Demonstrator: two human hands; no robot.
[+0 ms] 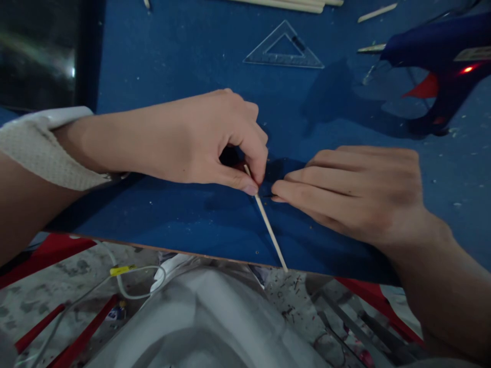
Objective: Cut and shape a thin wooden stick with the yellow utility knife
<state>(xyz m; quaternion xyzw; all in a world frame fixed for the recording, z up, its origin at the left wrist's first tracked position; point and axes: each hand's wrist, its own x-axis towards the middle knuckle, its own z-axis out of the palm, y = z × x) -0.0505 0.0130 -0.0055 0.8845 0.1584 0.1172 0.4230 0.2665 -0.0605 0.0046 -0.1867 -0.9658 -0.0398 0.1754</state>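
A thin pale wooden stick is pinched between the thumb and index finger of my left hand. It slants down toward me, its lower end at the table's front edge. Just right of the stick, my right hand has its fingers pressed together. A small dark thin tip shows at those fingertips, pointing at the stick. What it belongs to is hidden by the fingers. A small gap seems to lie between that tip and the stick.
On the blue table lie a clear set square, several wooden sticks and a short piece. A blue glue gun with a lit red light stands at right. A dark glossy panel is at left.
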